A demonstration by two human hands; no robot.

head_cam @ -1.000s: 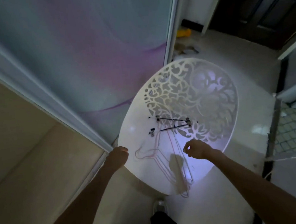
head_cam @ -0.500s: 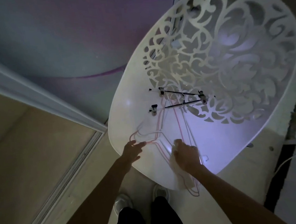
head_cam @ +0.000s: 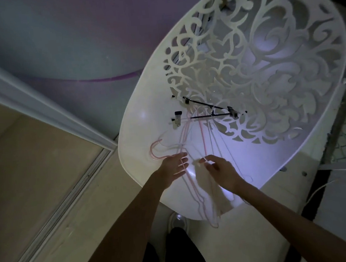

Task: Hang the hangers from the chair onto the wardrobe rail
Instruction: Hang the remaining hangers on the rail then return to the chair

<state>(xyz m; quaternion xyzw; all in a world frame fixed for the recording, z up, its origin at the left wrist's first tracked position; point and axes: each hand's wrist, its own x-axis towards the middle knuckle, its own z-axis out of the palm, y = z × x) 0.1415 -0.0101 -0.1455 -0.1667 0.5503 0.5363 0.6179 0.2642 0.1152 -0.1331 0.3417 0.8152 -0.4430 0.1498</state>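
left hand [head_cam: 174,166]: fingers straight, on hangers [head_cam: 187,142] (pink wire) | right hand [head_cam: 218,168]: pinches 1 hanger

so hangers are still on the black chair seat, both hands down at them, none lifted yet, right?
Not quite: the head view shows a white chair, not black. The hangers do lie on its seat, with the left hand and right hand down at them.

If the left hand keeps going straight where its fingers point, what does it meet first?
The left hand points right across the chair seat, so it would likely first meet the thin hanger wires at its fingertips, then the right hand. Depth is unclear.
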